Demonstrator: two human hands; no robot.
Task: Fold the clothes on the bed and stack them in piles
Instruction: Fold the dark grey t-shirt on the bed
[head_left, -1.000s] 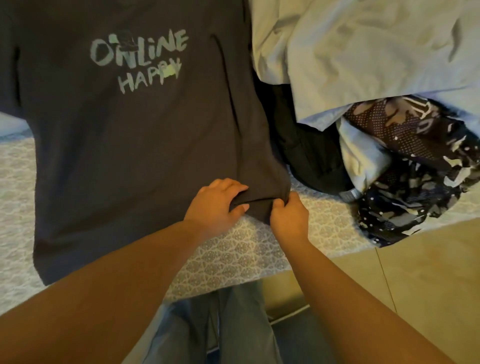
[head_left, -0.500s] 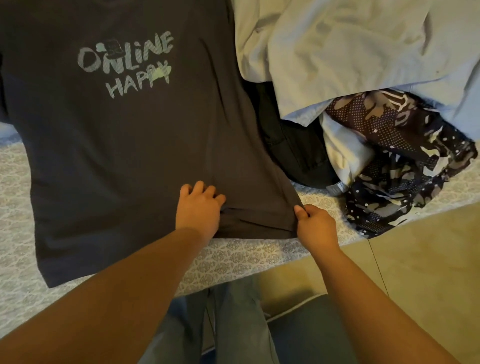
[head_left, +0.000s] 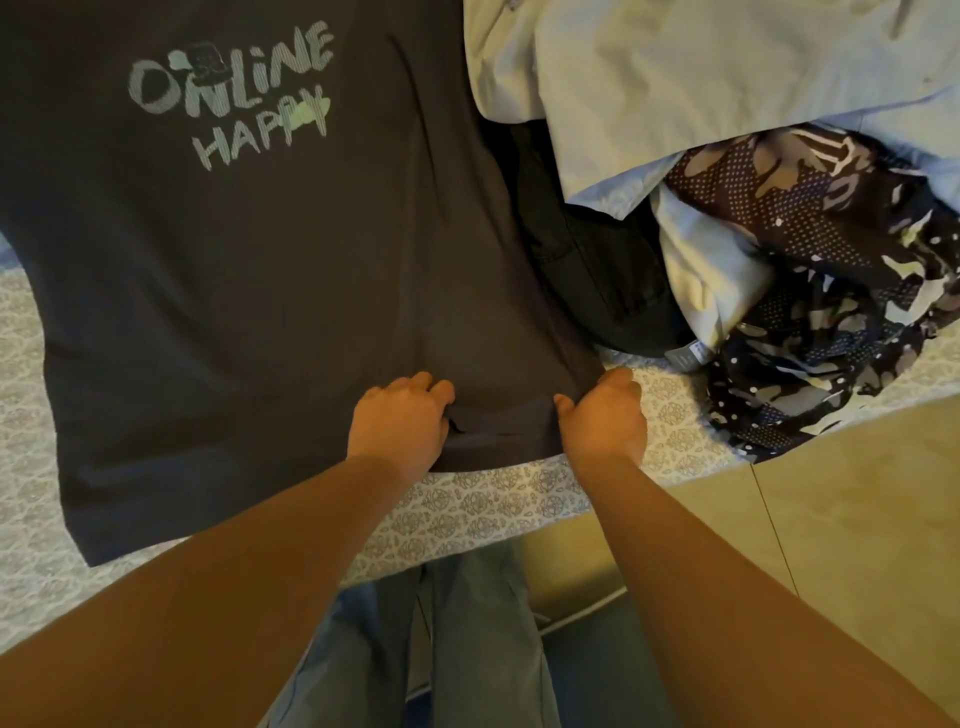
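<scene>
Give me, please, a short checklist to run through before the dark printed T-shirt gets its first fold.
1. Dark grey cotton T-shirt lies face up, print showing: ok.
2. Left hand has a grip on the hem: ok.
3. Right hand pinches the hem's right corner: ok.
4. Hem flat: not ok, bunched between the hands.
5. Room on the right: not ok, the black garment and navy patterned cloth lie against the shirt's side.
6. Sleeves laid out: cannot tell, out of frame.

Home bedroom: bed (head_left: 493, 504), heaped clothes (head_left: 810, 291).
</scene>
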